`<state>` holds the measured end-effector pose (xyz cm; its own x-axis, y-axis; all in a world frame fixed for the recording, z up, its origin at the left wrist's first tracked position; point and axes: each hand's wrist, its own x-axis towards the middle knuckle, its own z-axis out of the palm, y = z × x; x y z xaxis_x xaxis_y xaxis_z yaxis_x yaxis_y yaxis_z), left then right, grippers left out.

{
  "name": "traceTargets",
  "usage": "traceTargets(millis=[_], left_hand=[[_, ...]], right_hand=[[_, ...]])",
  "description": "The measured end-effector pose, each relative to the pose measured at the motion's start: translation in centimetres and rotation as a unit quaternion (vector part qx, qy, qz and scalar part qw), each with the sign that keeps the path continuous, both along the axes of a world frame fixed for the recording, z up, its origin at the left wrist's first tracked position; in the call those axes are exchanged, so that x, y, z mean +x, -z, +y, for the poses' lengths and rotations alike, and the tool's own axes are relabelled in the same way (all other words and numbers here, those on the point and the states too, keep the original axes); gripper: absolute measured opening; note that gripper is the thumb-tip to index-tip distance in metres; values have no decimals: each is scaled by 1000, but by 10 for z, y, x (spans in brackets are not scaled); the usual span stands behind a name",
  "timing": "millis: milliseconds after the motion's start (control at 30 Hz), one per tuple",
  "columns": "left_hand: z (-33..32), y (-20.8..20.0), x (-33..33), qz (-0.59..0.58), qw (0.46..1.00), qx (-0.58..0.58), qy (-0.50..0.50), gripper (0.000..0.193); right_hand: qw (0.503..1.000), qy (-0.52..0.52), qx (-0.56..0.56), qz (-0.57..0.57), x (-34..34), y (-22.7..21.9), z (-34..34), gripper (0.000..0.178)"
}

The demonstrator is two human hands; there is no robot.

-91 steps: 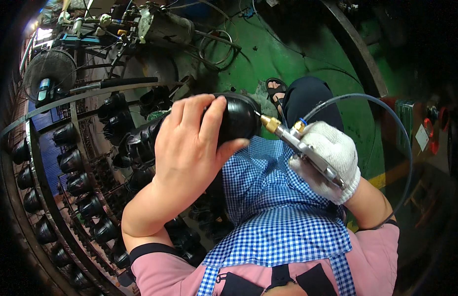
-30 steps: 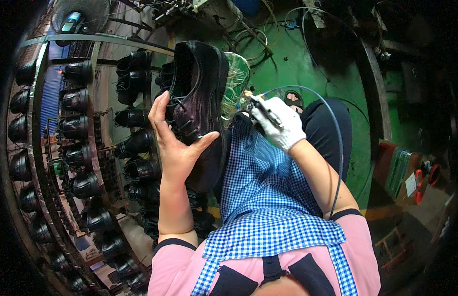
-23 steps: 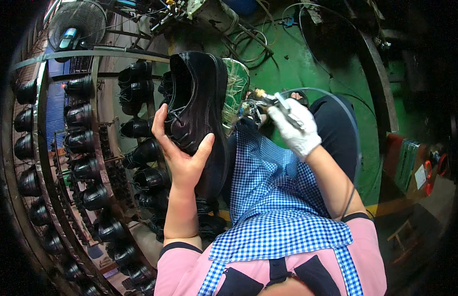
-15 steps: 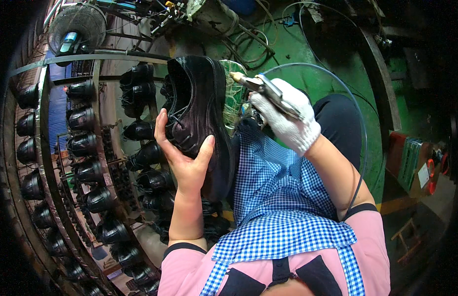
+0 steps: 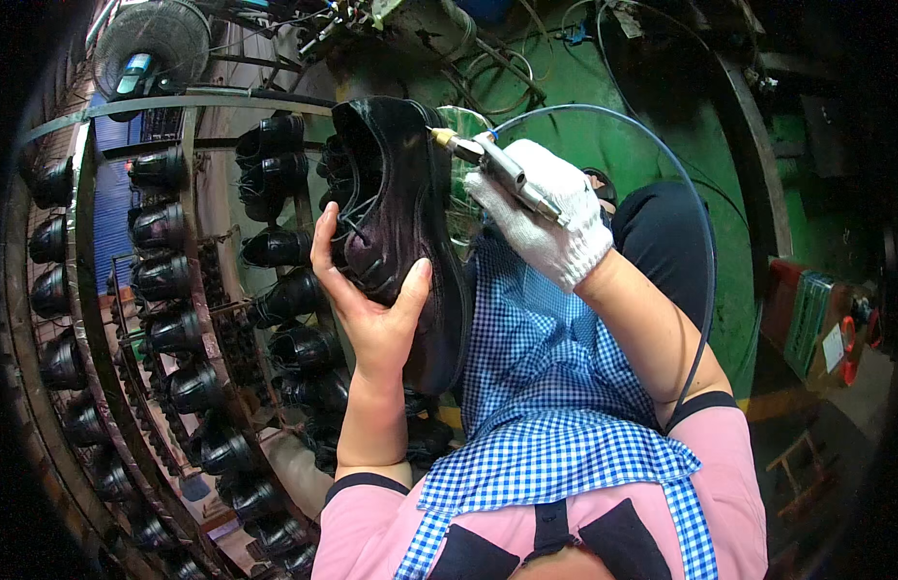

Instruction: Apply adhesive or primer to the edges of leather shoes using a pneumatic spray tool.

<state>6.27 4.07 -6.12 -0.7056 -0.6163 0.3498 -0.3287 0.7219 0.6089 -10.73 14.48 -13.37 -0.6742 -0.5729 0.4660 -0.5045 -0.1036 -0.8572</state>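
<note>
A black lace-up shoe (image 5: 417, 217) is gripped in my bare left hand (image 5: 369, 314), with its opening toward the far end and its sole side facing right. My thumb presses on the shoe's upper near the laces while the fingers wrap its left side. In a white knitted glove, my right hand (image 5: 555, 217) closes round a pen-shaped metal air tool (image 5: 502, 166) with a brass tip. That tip is at the shoe's right edge near the heel; whether it touches, I cannot tell. A blue hose (image 5: 618, 116) curves away from the tool.
To the left, a metal rack (image 5: 86, 261) carries rows of black shoes (image 5: 163, 275). A fan (image 5: 151, 48) stands at the far left. My blue checked apron (image 5: 555, 367) covers my lap. Crates (image 5: 807, 309) sit on the right, on the green floor (image 5: 662, 87).
My right hand has brought the air tool leftward and slightly farther away, so its tip is now at the shoe's edge. The shoe has shifted only a little in my left hand's hold.
</note>
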Motion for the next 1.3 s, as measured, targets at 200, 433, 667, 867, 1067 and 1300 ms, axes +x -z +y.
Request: traceTargets(millis=[200,433,667,867,1067,1300], left_hand=[[6,3,-6,53,996,78,-6,87],[16,-4,-13,82,986,138,-39,87],[35,-4,-26,150,959,228,-77,87],[44,5,-37,251,922,279,-91,83],[46,15,-48,301,911,255,-121,86],[37,25,-61,291,920,189,-184,79]], right_hand=[[998,-16,60,31,24,3,21,21],[985,-86,150,20,50,-3,57,17],[976,-133,170,-35,67,-3,101,17],[982,-129,127,-50,78,-12,139,16],[991,-104,70,-51,92,-11,167,16],[991,-105,77,-36,113,-10,186,16]])
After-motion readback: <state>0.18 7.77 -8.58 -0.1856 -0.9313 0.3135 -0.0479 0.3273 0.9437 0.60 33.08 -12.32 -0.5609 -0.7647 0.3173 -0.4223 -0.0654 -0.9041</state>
